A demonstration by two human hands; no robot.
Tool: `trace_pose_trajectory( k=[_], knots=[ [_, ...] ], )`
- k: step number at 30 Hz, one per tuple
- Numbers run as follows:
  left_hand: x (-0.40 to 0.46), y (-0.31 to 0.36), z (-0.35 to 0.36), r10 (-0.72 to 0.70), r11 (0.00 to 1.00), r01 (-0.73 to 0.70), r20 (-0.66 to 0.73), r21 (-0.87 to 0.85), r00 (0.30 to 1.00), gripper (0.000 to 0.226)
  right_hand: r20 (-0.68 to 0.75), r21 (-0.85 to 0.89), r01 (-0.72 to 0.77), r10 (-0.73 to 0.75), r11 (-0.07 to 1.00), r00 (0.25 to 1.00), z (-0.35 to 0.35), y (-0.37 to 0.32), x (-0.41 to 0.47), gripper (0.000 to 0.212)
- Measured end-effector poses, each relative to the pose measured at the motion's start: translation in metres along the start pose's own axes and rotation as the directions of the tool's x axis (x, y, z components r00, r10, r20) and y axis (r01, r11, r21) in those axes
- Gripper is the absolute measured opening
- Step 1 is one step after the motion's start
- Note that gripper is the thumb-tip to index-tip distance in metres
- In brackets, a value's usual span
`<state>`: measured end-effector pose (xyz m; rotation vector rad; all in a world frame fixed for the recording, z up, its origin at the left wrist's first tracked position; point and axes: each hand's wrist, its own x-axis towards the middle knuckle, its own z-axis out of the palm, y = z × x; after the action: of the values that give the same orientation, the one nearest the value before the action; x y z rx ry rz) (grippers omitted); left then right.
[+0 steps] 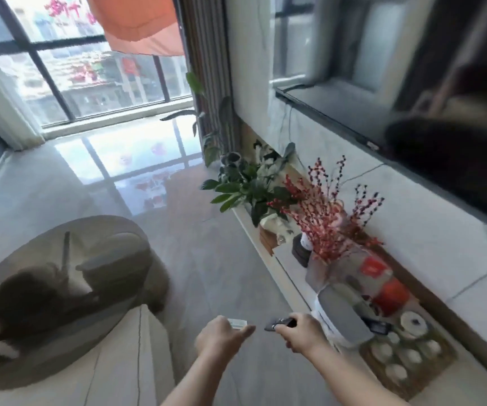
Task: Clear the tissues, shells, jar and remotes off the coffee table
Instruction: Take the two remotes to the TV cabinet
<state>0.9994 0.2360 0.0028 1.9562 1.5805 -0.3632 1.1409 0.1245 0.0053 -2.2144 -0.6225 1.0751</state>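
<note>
My left hand (221,335) is closed around a white remote (238,322), whose end sticks out past my fingers. A black remote (277,323) is held in my right hand (302,332), pointing left. Both hands are over the floor, between the round glossy coffee table (31,332) at the lower left and the low TV cabinet (295,288) on the right. The table top shows only blurred dark reflections. No tissues, shells or jar are clearly visible.
The cabinet carries potted plants (245,189), red berry branches (324,224), a grey appliance (342,315), another black remote (378,328), red tins (388,294) and a tray of small cups (406,356). A TV (441,112) hangs above. Shiny tiled floor runs to the window.
</note>
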Motion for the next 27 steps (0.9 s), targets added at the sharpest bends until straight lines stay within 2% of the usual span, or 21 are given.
trace_pose_trajectory(
  k=[3,8,10,12,14,17,21,27],
  knots=[
    [-0.02,0.054,0.027,0.1,0.994,-0.102,0.047,0.03,0.994,0.054,-0.076,0.101,-0.072,0.08,0.992,0.994,-0.04,0.051,-0.013,0.02],
    [-0.05,0.133,0.068,0.269,0.959,-0.278,0.137,0.053,0.953,0.054,-0.218,0.278,-0.145,0.209,0.95,0.953,-0.097,0.114,-0.037,0.012],
    [-0.058,0.158,0.084,0.328,0.938,-0.342,0.181,0.054,0.927,0.051,-0.266,0.353,-0.163,0.266,0.921,0.927,-0.115,0.133,-0.047,0.02],
    [-0.065,0.178,0.096,0.381,0.917,-0.396,0.205,0.041,0.902,0.042,-0.303,0.408,-0.171,0.309,0.897,0.902,-0.129,0.149,-0.054,0.04],
    [-0.066,0.194,0.106,0.424,0.9,-0.437,0.222,0.006,0.878,0.04,-0.341,0.466,-0.165,0.349,0.869,0.873,-0.139,0.161,-0.056,0.047],
    [-0.056,0.213,0.12,0.456,0.888,-0.455,0.244,-0.062,0.856,0.044,-0.358,0.557,-0.157,0.407,0.815,0.841,-0.144,0.17,-0.052,0.041],
    [-0.028,0.234,0.136,0.476,0.88,-0.449,0.264,-0.159,0.839,0.053,-0.367,0.644,-0.158,0.484,0.748,0.794,-0.145,0.173,-0.032,0.048],
    [0.024,0.257,0.167,0.434,0.892,-0.367,0.28,-0.263,0.856,0.054,-0.355,0.711,-0.164,0.55,0.684,0.756,-0.141,0.18,0.012,0.05]
  ],
)
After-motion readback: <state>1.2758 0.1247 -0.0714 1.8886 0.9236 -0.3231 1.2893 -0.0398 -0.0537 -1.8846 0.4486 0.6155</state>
